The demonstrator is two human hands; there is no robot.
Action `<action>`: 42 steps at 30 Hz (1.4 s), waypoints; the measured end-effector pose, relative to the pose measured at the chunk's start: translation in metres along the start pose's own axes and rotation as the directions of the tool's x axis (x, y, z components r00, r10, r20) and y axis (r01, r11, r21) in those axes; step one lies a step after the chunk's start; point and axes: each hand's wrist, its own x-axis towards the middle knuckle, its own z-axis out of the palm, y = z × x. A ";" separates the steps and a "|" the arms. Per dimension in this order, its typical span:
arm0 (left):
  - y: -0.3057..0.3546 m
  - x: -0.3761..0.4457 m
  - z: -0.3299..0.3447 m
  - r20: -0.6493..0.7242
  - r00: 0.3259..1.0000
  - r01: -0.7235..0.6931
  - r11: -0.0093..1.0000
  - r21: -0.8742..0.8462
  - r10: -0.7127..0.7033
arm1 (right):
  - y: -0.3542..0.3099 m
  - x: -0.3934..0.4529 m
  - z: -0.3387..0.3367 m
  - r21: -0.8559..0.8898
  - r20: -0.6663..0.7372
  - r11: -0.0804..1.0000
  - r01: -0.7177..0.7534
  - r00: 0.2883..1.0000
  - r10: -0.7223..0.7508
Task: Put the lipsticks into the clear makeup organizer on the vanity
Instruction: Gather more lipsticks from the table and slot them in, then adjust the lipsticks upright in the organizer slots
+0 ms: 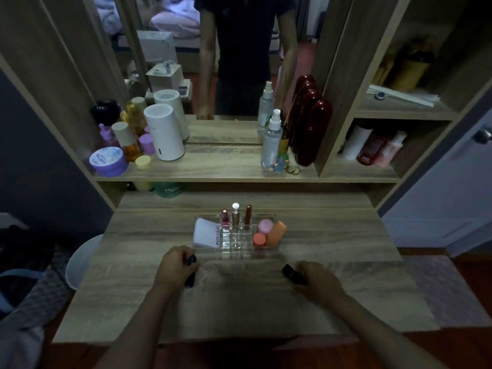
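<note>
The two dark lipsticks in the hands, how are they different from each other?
The left lipstick points nearly straight away from the person, while the right lipstick lies slanted, its free end aimed up and left. The left hand covers the left lipstick's side, leaving both ends showing; the right hand hides the right lipstick's far end. Both are dark, capped tubes, low over the vanity, just short of the clear organizer.
</note>
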 end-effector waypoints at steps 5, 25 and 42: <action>0.003 -0.006 -0.004 -0.014 1.000 0.021 1.000 -0.014 -0.021 | -0.004 -0.001 0.006 0.007 -0.035 1.000 0.012 0.999 -0.012; 0.061 -0.001 -0.033 -0.216 0.976 -0.073 0.888 -0.454 -0.030 | -0.102 0.036 -0.066 0.189 -0.324 0.929 0.319 0.913 -0.248; 0.096 0.029 -0.006 -0.199 0.973 -0.178 0.936 -0.303 0.120 | -0.128 0.065 -0.062 0.108 -0.335 0.933 0.343 0.896 -0.291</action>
